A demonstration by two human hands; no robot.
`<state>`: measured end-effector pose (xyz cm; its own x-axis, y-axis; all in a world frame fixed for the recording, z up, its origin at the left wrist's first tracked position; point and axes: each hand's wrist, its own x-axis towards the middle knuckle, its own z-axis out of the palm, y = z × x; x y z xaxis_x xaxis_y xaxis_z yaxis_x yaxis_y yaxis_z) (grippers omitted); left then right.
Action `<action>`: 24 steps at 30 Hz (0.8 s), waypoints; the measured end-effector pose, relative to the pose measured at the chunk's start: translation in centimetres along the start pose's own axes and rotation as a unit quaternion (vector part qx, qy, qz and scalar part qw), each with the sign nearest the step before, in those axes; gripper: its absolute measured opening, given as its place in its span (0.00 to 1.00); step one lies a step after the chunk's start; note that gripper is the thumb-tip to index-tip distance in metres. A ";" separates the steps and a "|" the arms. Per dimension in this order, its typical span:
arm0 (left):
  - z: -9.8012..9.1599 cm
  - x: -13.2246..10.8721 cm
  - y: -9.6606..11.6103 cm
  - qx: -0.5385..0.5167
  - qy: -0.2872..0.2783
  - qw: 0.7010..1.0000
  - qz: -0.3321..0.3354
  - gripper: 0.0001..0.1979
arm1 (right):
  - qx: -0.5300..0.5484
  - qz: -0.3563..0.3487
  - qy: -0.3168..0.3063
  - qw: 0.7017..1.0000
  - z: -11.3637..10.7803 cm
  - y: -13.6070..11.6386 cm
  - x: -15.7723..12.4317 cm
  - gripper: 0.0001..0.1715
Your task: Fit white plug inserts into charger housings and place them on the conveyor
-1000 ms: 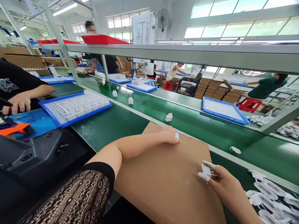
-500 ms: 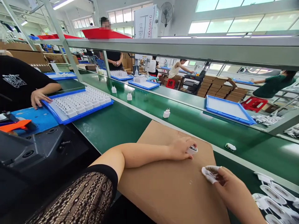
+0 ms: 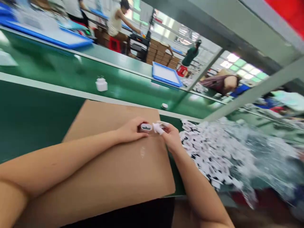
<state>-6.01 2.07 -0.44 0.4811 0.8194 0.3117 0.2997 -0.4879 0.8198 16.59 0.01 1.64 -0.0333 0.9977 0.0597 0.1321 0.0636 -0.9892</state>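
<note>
My left hand (image 3: pixel 130 130) rests on a brown cardboard sheet (image 3: pixel 111 177) and is closed on a small white charger plug (image 3: pixel 145 127), its dark open end facing me. My right hand (image 3: pixel 169 135), with white finger cots on the fingertips, pinches a small white piece (image 3: pixel 157 127) right beside the plug. The two hands meet near the sheet's far right corner.
A big heap of bagged white parts (image 3: pixel 213 148) lies to the right of the cardboard. Loose white plugs (image 3: pixel 101 84) sit on the green conveyor belt (image 3: pixel 59 76) beyond it. A blue tray (image 3: pixel 166 73) rests on the far side. Other people work in the background.
The view has swung right and down. My two hands came together: the right hand moved left up to the plug in my left hand. The heap of bagged parts has come into sight.
</note>
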 end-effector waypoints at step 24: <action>0.0 0.2 2.4 -0.027 -0.061 0.990 -0.125 0.28 | -0.068 -0.125 0.055 0.988 1.9 -1.5 -0.8 0.26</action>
<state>-5.20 1.07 1.56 0.4940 0.8686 0.0381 0.3796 -0.2549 0.8894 14.50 -0.95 2.86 0.0254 0.9468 0.3209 0.2651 0.3031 -0.9153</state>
